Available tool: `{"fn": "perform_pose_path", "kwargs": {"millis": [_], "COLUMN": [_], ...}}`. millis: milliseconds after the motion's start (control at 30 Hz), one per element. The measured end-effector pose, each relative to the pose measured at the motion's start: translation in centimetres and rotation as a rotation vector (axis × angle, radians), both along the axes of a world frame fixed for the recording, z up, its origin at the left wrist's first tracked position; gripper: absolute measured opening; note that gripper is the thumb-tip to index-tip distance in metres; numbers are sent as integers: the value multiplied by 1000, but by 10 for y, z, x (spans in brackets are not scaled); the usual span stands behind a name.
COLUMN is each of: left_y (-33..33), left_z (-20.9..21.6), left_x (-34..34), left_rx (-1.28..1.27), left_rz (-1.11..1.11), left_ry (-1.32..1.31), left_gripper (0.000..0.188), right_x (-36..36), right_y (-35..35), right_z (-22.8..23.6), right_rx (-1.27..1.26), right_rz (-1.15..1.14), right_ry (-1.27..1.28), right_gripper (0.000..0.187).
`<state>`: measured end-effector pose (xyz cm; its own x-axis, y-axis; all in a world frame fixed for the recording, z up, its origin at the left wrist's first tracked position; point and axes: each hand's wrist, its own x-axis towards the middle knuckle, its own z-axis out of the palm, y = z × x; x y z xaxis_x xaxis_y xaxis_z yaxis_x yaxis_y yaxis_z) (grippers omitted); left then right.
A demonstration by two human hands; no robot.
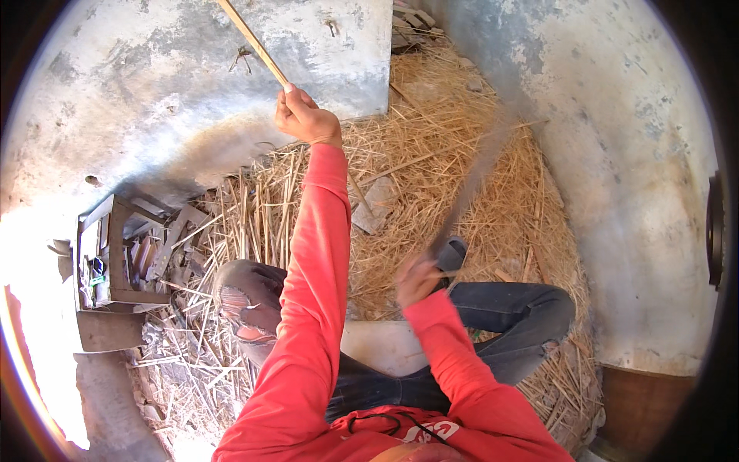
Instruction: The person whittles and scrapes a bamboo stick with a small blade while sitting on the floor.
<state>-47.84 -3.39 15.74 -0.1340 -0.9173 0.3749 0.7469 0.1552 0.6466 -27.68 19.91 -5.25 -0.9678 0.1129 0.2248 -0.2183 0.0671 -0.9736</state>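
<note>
Fingers of the left hand [310, 123] are curled around a thin, pale stick [254, 38], which pokes out past the thumb, up and to the left, in front of the wall [169, 65]. Nearer the body and to the right of that grip, the right hand [418, 279] looks wrapped around the end of a long, dark tool [471, 179]. It is too blurry to tell what kind, maybe a big knife. Just beside this hand is a dark shoe [453, 254], and the bent right leg [516, 308] is near it. Loose straw [493, 215] lies beyond the right hand. A wide swing could make the tool hit the shoe, leg or left arm, because they are so close. A weak hold could let the stick slip or twist.
</note>
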Motion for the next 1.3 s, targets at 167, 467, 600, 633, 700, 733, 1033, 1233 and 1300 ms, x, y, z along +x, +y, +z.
{"fn": "perform_pose_path", "kwargs": {"millis": [167,467,600,633,700,733,1033,1233,1300], "left_y": [16,31,28,25,18,18,43,12,14], "left_z": [-2,0,-3,-3,-1,7,5,-4,-4], "left_x": [-9,-11,-6,-4,12,12,7,34,33], "left_rx": [-39,-48,-54,-59,-27,-16,-38,0,-26], "left_rz": [-37,-45,-97,-84,-29,-12,-171,-113,-120], "left_ry": [12,22,51,34,-18,-21,30,42,34], "left_gripper": [44,44,44,43,43,43,47,51,49], "right_x": [40,41,54,43,18,10,43,29,50], "right_y": [3,-4,7,9,8,7,21,16,29], "right_z": [-118,-41,-86,-83,-33,-19,-164,-91,-121], "right_rx": [339,-53,198,107,-171,-281,227,2,414], "right_rz": [90,7,38,27,83,105,55,48,86], "right_ry": [-764,-107,-1073,-961,-769,-663,-838,-450,-558], "right_gripper": [64,69,74,75,79,82,69,76,85]}}
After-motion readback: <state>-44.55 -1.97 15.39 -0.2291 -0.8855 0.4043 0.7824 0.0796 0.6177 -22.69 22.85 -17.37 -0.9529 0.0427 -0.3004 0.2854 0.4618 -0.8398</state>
